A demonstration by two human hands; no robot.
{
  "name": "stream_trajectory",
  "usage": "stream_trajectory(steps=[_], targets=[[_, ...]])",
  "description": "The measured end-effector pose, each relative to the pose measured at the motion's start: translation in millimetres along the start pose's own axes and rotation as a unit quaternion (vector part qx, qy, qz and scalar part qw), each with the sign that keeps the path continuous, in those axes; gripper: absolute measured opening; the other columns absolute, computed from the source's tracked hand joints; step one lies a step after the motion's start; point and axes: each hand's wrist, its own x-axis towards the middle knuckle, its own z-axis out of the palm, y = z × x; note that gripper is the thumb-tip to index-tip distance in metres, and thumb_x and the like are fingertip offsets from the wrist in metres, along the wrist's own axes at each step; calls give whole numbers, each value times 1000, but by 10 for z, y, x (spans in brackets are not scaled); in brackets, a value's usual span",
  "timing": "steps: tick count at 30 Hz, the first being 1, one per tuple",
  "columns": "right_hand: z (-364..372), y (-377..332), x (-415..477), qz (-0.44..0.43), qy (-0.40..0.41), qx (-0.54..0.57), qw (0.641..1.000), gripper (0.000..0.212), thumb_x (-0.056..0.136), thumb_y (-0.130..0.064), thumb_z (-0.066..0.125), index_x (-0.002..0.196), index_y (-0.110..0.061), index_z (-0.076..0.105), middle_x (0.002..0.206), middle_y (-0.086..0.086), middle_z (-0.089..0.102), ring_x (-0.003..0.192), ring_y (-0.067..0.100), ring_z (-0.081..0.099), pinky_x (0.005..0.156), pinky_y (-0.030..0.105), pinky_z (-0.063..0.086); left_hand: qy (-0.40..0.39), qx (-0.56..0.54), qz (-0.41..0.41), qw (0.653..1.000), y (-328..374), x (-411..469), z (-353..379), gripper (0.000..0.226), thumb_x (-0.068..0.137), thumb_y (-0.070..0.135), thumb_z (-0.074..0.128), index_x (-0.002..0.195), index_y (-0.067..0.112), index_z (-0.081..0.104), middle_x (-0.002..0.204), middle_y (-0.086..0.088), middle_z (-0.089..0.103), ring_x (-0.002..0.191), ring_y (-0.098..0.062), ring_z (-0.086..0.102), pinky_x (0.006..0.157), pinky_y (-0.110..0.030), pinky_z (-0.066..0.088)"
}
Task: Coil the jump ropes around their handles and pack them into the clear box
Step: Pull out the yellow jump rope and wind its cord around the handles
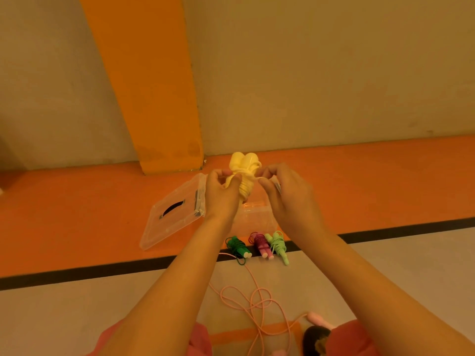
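Clutching the yellow rope (244,173), left grip (222,195) and right grip (285,199) hang above orange floor (359,188).

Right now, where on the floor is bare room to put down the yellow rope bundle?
Bare: the orange floor right of the clear box and left of the lid. Crowded: in front of the box, three coiled ropes, then the loose pink rope.

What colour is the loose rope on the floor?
Pink. The loose rope shows best in the head view.
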Motion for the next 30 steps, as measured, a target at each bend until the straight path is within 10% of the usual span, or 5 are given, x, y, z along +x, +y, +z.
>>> stream_trajectory(steps=[11,18,24,30], targets=[[11,-179,-36,-11,6,48,999,9,90,-27,47,90,-18,50,83,-9,52,76,12,51,64,19,38,36,-17,8,999,-102,113,-69,18,93,7,56,103,22,51,111,-9,59,91,-36,64,52,-35,53],[-7,-160,-4,67,10,204,977,21,89,-21,59,89,-40,50,87,-16,60,91,12,59,77,25,47,-145,8,20,989,-88,47,-65,22,96,4,48,106,16,64,113,-16,58,75,-23,58,45,-27,47],[-154,-69,132,111,3,374,921,28,87,12,50,107,-7,59,111,3,67,102,12,64,86,24,51,-219,13,3,976,-44,-37,-45,31,89,-7,54,112,12,61,100,-5,60,70,-19,59,55,-30,46],[-208,148,202,132,-9,334,933,31,86,14,49,100,-11,61,108,1,67,104,11,63,88,22,50,-244,0,-49,969,-24,-176,38,20,92,16,60,113,14,60,97,-1,63,77,-22,60,60,-33,49]])
